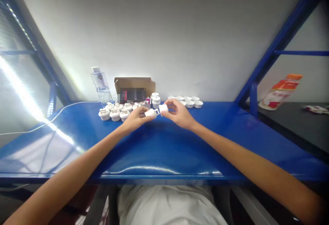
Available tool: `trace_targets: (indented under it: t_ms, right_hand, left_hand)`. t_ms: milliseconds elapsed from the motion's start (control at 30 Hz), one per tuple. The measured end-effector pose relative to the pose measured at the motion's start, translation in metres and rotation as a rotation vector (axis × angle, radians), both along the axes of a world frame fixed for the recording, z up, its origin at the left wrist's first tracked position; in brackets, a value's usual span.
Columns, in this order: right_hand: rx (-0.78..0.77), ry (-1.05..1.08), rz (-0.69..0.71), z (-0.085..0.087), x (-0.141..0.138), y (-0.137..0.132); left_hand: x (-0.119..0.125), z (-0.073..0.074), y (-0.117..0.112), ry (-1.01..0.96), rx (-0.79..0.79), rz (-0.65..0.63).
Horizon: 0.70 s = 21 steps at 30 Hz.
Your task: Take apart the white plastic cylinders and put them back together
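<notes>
Above the blue table (164, 149), my left hand (137, 118) pinches a white plastic piece (150, 113) with a dark rectangular opening at its right end. Facing it, my right hand (178, 114) grips a small white cup-shaped cap (163, 109) between thumb and fingers. A narrow gap separates the two parts. Left of my left hand stand several white round cups with white pieces on top (114, 115). Behind my right hand are rows of plain white cups (190, 103). Between these groups sits a stack of white round parts (155, 101).
An open cardboard box (135, 82) with small items stands at the back wall. A clear water bottle (101, 84) is beside it. One white cable (74, 104) crosses the table's left side. At right, an orange-capped bottle (280, 93) stands on a dark surface beyond the blue frame (253, 98).
</notes>
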State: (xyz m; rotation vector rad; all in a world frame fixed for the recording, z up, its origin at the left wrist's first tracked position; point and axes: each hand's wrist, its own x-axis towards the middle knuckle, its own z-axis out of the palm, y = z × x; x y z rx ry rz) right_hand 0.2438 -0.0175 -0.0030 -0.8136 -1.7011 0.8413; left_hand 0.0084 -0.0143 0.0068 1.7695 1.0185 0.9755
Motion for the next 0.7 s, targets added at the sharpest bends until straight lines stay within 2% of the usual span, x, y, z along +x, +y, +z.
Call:
trace_targets:
  t_ms: [67,167,400,567,633,700]
  right_hand:
    - [-0.022,0.011,0.067,-0.005,-0.005,-0.004]
    - [-0.054,-0.029,0.185,-0.01,-0.01,-0.012]
    - [0.085,-0.033,0.159,-0.006,-0.01,-0.016]
    - [-0.192,0.009,0.116,-0.009,-0.013,-0.014]
    - [-0.166,-0.03,0.114,-0.007,-0.011,-0.018]
    - [-0.011,-0.106,0.098,-0.001,-0.01,-0.024]
  left_hand:
    - [0.001,0.005,-0.004,-0.068,-0.057,-0.079]
    - [0.0,0.009,-0.008,-0.051,-0.114,-0.176]
    - [-0.003,0.006,-0.007,-0.063,-0.253,-0.214]
    - [-0.001,0.006,-0.008,-0.04,-0.096,-0.229]
    - [0.0,0.007,-0.009,-0.043,-0.057,-0.219]
    - [0.0,0.009,-0.011,-0.022,-0.077,-0.205]
